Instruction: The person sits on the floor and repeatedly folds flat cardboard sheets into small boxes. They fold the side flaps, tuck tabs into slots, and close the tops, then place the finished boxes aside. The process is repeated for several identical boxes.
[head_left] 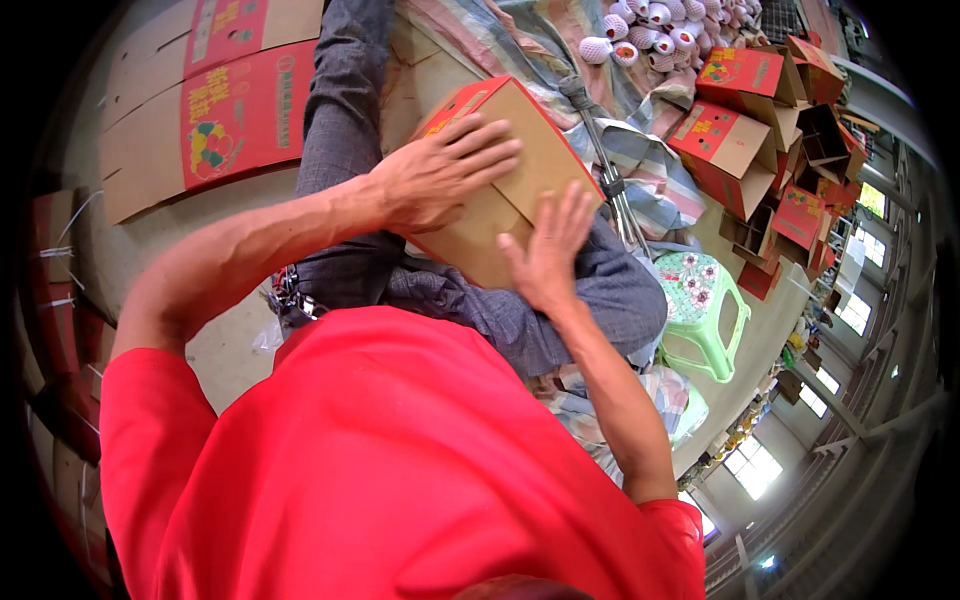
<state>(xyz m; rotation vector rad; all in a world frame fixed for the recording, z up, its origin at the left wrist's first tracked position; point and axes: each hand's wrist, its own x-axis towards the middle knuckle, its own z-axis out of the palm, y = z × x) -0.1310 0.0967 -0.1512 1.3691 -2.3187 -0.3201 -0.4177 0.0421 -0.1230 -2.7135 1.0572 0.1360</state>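
A cardboard box (543, 140) with red printed sides and a plain brown face rests between my legs, its brown face turned up toward me. A seam runs across that face. My left hand (450, 170) lies over the box's upper left part, fingers stretched out flat and slightly apart. Lower on the same face, my right hand (550, 245) presses with its fingers extended and thumb spread. Neither hand grips anything. The box's underside is hidden.
Flattened red and brown cartons (245, 115) lie at the left. Foam-netted fruit (660, 30) sits on a striped sheet (540, 45) at the top. Folded-up boxes (725, 150) pile up at the right, beyond a green stool (705, 320) with a flowered seat. Metal rods (622, 205) stand beside the box.
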